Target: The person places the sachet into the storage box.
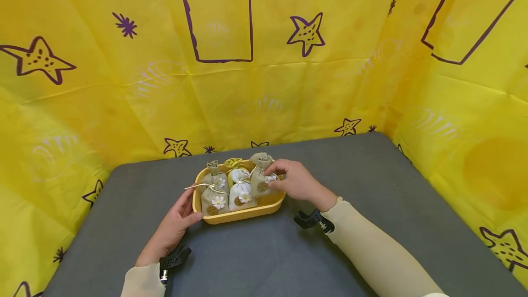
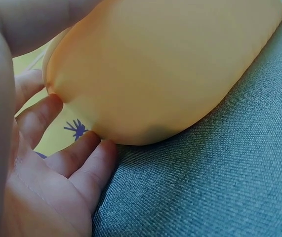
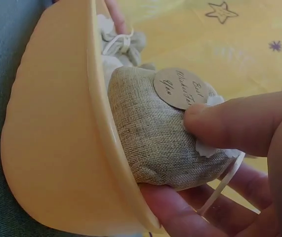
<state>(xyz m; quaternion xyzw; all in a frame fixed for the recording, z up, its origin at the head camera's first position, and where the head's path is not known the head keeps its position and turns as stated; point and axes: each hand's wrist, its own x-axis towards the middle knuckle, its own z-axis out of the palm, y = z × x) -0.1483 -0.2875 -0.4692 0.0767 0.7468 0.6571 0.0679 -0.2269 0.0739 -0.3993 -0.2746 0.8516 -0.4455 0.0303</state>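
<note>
A yellow plastic basket (image 1: 241,217) stands on the grey table and holds several small drawstring pouches. My left hand (image 1: 175,223) holds the basket's left end, thumb at the front corner and fingertips against the end wall (image 2: 131,98). At the right end, my right hand (image 1: 299,183) pinches a beige drawstring pouch (image 1: 260,178) between thumb and fingers. In the right wrist view this pouch (image 3: 150,128) carries a round tag, and its bottom is at the basket's rim. Further left in the basket are a white pouch (image 1: 240,189) and another beige pouch (image 1: 214,191) with white flowers.
Behind these pouches a yellow pouch top (image 1: 233,162) shows. The grey tabletop (image 1: 264,260) extends around the basket. A yellow cloth (image 1: 264,81) printed with stars surrounds the table at the back and sides.
</note>
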